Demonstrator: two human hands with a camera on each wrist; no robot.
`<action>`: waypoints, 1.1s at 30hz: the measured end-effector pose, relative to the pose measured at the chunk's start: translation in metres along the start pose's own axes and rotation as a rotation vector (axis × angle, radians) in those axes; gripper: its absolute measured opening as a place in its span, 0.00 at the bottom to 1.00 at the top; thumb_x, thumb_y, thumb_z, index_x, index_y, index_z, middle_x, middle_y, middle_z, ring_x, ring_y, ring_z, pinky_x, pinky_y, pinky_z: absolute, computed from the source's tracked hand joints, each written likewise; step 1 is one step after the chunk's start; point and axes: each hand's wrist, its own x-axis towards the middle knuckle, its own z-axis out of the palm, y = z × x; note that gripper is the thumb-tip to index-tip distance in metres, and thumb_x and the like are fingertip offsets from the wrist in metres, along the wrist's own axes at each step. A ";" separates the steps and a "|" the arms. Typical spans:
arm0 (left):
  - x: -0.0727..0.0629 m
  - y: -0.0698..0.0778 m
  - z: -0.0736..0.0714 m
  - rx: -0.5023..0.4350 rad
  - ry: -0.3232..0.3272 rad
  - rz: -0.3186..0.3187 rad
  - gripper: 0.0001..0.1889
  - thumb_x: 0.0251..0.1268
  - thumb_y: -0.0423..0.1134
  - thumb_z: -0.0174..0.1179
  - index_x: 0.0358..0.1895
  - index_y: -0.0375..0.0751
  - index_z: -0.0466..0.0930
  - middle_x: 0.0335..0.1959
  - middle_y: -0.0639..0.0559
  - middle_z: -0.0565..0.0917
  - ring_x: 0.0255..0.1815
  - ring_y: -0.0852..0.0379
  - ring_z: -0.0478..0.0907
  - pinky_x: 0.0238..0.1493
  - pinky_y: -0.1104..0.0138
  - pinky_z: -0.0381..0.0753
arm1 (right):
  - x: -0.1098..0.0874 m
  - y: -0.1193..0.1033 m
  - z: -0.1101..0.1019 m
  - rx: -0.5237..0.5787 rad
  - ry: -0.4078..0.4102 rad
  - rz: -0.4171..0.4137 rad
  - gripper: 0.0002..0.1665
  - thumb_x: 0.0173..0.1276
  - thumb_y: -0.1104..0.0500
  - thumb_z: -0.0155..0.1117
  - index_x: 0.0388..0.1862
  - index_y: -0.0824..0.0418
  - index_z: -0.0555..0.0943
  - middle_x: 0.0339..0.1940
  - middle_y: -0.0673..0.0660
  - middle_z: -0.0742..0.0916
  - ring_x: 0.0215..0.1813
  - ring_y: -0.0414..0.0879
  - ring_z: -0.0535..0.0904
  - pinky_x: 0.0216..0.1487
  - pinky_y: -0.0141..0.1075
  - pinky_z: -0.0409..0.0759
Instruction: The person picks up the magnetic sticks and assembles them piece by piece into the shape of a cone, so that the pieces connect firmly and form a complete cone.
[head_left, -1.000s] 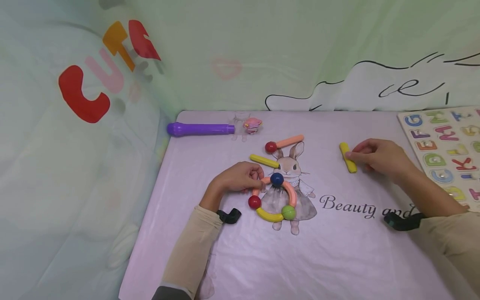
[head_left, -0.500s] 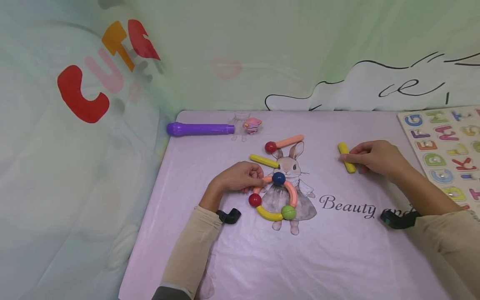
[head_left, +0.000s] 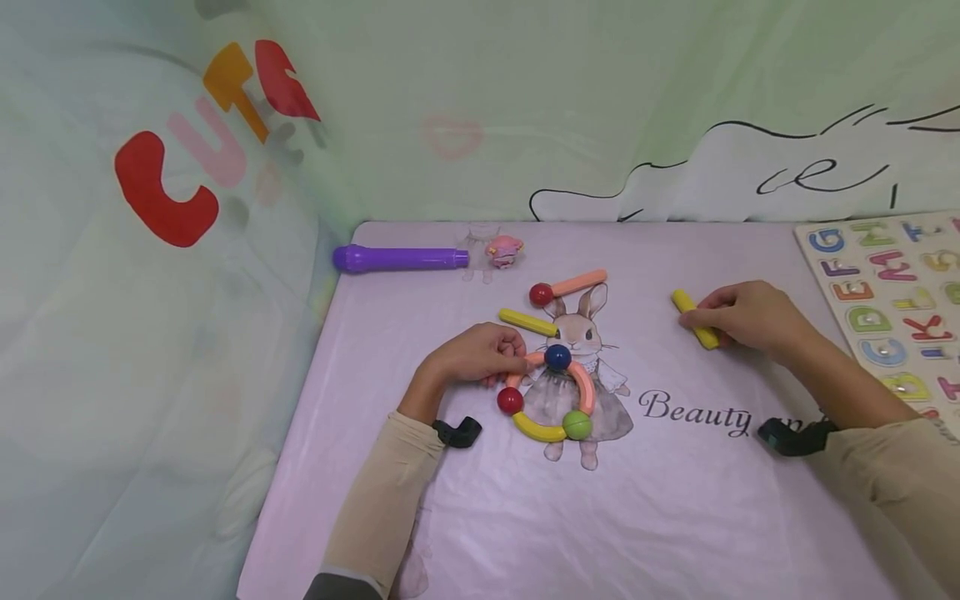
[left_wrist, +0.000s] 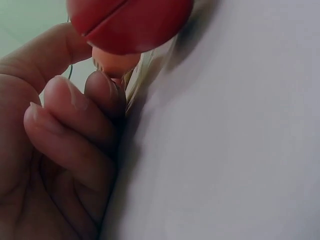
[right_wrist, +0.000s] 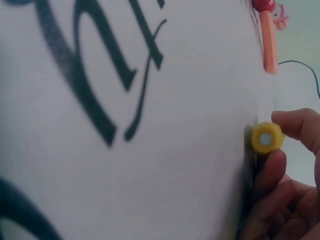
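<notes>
A ring of curved rods and balls lies on the table, with a blue ball [head_left: 557, 357], a red ball [head_left: 510, 401], a green ball [head_left: 577, 425] and a curved yellow rod [head_left: 538, 429]. My left hand [head_left: 480, 354] pinches the ring's curved orange rod [left_wrist: 116, 62] at its upper left, between thumb and fingers. Off to the right, my right hand [head_left: 753, 317] pinches a straight yellow rod [head_left: 693, 319] low over the table. In the right wrist view that yellow rod [right_wrist: 267, 138] is seen end-on, with a grey disc in its end.
Behind the ring lie another straight yellow rod [head_left: 528, 322] and an orange rod [head_left: 579, 282] with a red ball [head_left: 541, 294]. A purple microphone-shaped toy [head_left: 405, 259] and a small pink figure [head_left: 505, 250] lie farther back. An alphabet board [head_left: 862, 333] is at the right.
My right hand has shifted slightly left and turned the yellow rod a little. The ring's blue ball moved slightly right and its red ball slightly up; the left hand stays nearly still.
</notes>
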 end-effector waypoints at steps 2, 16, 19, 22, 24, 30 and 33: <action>0.000 0.000 0.000 0.004 0.001 0.002 0.11 0.66 0.48 0.67 0.36 0.45 0.80 0.18 0.54 0.78 0.17 0.59 0.72 0.20 0.70 0.70 | 0.000 0.001 0.000 -0.004 -0.001 -0.010 0.34 0.67 0.37 0.68 0.50 0.68 0.81 0.31 0.56 0.82 0.34 0.50 0.76 0.30 0.38 0.71; 0.001 -0.001 0.000 0.036 0.002 0.011 0.12 0.67 0.50 0.67 0.35 0.46 0.80 0.18 0.54 0.77 0.17 0.59 0.71 0.20 0.70 0.71 | -0.005 -0.025 0.023 0.202 -0.186 -0.065 0.26 0.80 0.43 0.54 0.57 0.64 0.68 0.31 0.51 0.88 0.24 0.47 0.78 0.26 0.35 0.74; 0.001 0.000 0.000 0.038 -0.001 0.012 0.12 0.67 0.50 0.67 0.35 0.46 0.80 0.18 0.54 0.77 0.17 0.59 0.71 0.21 0.70 0.71 | -0.008 -0.029 0.028 0.273 -0.242 -0.097 0.26 0.81 0.43 0.53 0.60 0.63 0.64 0.34 0.53 0.88 0.23 0.46 0.77 0.25 0.35 0.75; 0.002 0.000 0.001 0.045 -0.002 0.015 0.11 0.68 0.49 0.66 0.35 0.46 0.80 0.18 0.54 0.77 0.17 0.59 0.71 0.21 0.70 0.71 | -0.011 -0.033 0.034 0.327 -0.285 -0.133 0.27 0.80 0.44 0.55 0.63 0.61 0.63 0.36 0.56 0.87 0.24 0.46 0.77 0.25 0.35 0.77; 0.002 0.000 0.001 0.049 -0.001 0.014 0.11 0.68 0.49 0.66 0.35 0.46 0.80 0.19 0.55 0.77 0.17 0.59 0.71 0.22 0.70 0.71 | -0.013 -0.036 0.037 0.354 -0.307 -0.161 0.28 0.79 0.45 0.58 0.64 0.61 0.63 0.35 0.58 0.86 0.25 0.47 0.77 0.27 0.35 0.78; 0.001 0.001 0.000 0.071 0.005 0.007 0.12 0.67 0.50 0.67 0.36 0.47 0.79 0.19 0.55 0.77 0.18 0.59 0.72 0.23 0.70 0.71 | -0.016 -0.050 0.046 0.394 -0.333 -0.240 0.29 0.75 0.49 0.64 0.66 0.62 0.69 0.42 0.62 0.85 0.31 0.51 0.82 0.34 0.35 0.83; 0.001 0.001 0.000 0.070 0.006 0.004 0.13 0.67 0.51 0.67 0.35 0.47 0.80 0.19 0.55 0.77 0.18 0.59 0.71 0.23 0.70 0.71 | -0.020 -0.059 0.049 0.391 -0.330 -0.272 0.25 0.74 0.48 0.66 0.61 0.61 0.76 0.43 0.61 0.87 0.35 0.51 0.83 0.37 0.34 0.84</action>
